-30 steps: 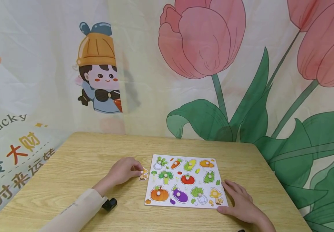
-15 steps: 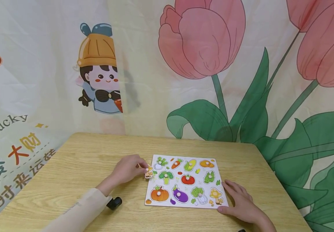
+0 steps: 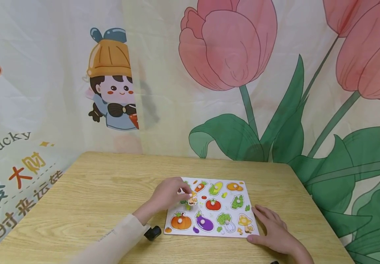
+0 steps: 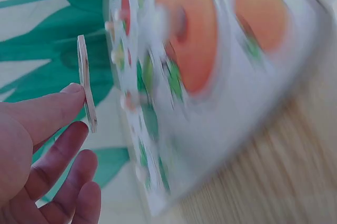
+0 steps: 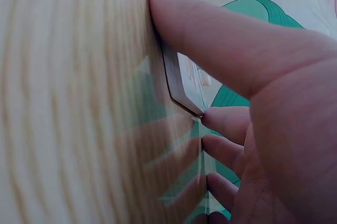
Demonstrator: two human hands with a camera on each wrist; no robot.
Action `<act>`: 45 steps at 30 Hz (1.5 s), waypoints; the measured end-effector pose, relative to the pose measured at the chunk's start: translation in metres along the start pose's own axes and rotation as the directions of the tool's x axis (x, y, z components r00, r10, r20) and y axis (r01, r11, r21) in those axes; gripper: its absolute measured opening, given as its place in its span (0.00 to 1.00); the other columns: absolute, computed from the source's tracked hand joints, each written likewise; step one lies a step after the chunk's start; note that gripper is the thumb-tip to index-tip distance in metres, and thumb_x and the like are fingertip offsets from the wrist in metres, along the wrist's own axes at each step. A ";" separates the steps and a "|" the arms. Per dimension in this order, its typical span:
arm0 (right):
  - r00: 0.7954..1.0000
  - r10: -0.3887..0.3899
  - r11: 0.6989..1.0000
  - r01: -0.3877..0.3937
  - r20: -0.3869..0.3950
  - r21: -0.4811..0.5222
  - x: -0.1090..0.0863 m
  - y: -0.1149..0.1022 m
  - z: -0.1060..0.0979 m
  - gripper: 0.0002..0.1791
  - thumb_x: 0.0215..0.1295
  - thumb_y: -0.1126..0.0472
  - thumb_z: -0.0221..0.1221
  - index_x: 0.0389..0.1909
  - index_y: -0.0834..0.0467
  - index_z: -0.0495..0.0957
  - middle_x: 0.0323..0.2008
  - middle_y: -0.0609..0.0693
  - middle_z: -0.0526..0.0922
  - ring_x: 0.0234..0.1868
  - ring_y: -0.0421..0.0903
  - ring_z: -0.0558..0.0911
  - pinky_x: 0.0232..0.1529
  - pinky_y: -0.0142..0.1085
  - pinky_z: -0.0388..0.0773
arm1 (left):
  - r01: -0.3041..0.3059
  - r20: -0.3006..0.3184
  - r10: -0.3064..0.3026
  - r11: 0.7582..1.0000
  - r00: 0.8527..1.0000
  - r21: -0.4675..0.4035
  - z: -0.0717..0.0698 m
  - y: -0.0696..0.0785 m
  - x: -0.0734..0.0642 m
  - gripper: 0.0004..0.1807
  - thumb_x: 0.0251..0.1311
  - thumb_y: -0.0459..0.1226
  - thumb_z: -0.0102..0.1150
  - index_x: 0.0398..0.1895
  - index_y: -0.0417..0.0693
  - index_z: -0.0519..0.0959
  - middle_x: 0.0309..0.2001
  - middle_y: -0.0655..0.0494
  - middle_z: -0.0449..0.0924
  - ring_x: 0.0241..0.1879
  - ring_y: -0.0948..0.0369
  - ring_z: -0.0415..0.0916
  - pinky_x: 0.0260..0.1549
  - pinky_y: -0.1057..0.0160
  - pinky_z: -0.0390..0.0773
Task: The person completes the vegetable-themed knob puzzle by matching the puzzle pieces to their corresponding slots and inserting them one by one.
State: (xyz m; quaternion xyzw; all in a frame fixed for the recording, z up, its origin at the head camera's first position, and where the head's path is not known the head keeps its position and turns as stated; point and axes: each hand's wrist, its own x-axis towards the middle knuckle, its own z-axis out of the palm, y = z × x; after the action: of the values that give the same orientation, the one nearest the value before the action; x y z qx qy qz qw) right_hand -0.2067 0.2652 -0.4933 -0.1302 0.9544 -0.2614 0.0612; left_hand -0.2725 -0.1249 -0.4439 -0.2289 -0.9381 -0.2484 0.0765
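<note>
My left hand (image 3: 167,195) pinches a mushroom puzzle piece (image 3: 192,198) between thumb and fingertips over the left part of the puzzle board (image 3: 221,211). In the left wrist view the piece (image 4: 86,77) appears edge-on, apart from the board, with the other fingers loosely bent. A printed mushroom shape without a knob (image 3: 245,220) lies at the board's near right corner. Around that corner rests my right hand (image 3: 274,230), its thumb (image 5: 210,34) at the near edge and its extended fingers along the right edge. The left hand and held piece partly cover the broccoli (image 3: 188,206).
Knobbed vegetable pieces, among them a tomato (image 3: 213,204), an eggplant (image 3: 204,221) and a pumpkin (image 3: 181,221), sit in the board. The board lies flat on a wooden table (image 3: 110,183). Behind it hangs a printed curtain (image 3: 163,110).
My left hand has carried the mushroom piece rightward, from the table beside the board to over the board's left part. The right hand and the board have stayed put.
</note>
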 end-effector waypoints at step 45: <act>0.999 -0.038 0.999 0.038 0.000 -0.009 0.001 0.007 0.000 0.57 0.59 0.31 0.72 0.82 0.57 0.63 0.81 0.61 0.59 0.79 0.73 0.54 0.66 0.78 0.55 | -0.135 0.094 0.142 0.988 0.985 -0.072 0.110 0.120 0.039 0.05 0.61 0.43 0.78 0.30 0.64 0.90 0.28 0.76 0.77 0.30 0.75 0.68 0.33 0.71 0.68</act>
State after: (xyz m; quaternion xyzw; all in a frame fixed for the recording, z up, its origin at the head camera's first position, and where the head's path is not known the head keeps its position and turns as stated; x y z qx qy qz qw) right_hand -0.2092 0.2706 -0.4966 -0.1486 0.9529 -0.2584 0.0554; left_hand -0.2536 0.0385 -0.4775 -0.3079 -0.9139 -0.2613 0.0399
